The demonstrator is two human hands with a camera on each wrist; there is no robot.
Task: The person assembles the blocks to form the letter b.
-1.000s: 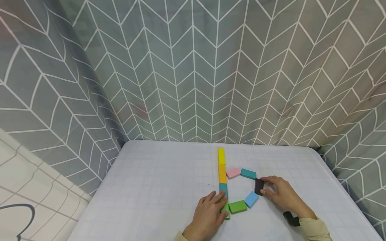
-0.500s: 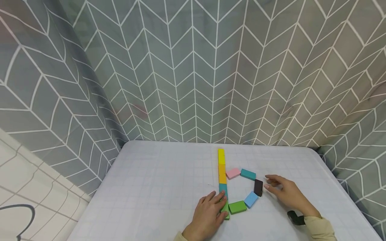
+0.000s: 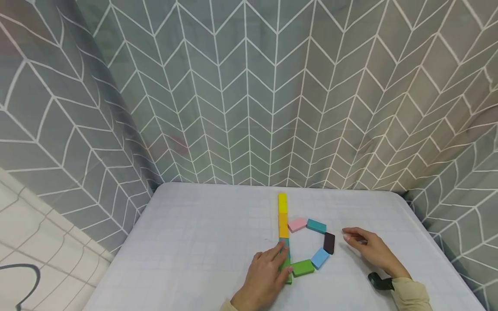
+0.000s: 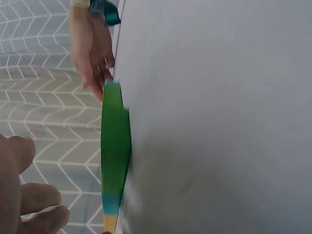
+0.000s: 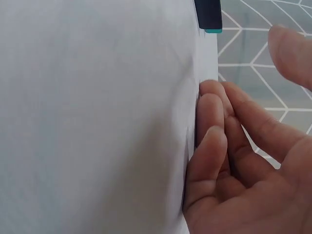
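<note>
A straight column of small flat blocks stands on the table, with a yellow block (image 3: 282, 203) at its far end, then an orange block (image 3: 283, 225), a teal one and green at the near end. Pink (image 3: 297, 224), teal (image 3: 316, 226), black (image 3: 329, 243), light blue (image 3: 320, 258) and green blocks (image 3: 303, 268) curve out from its right side. My left hand (image 3: 261, 276) lies over the lower column, fingers extended, partly hiding the teal and green pieces. To the right of the black block, my right hand (image 3: 371, 248) hovers with loosely bent fingers, holding nothing.
The white table (image 3: 202, 233) spreads around the blocks, its far edge meeting a grey chevron-patterned curtain (image 3: 249, 108). A dark device (image 3: 379, 281) is worn on my right wrist.
My right hand has let go of the black block and drawn back to the right. My left hand stays at the column, its index finger shifted slightly forward. The view has turned a little.
</note>
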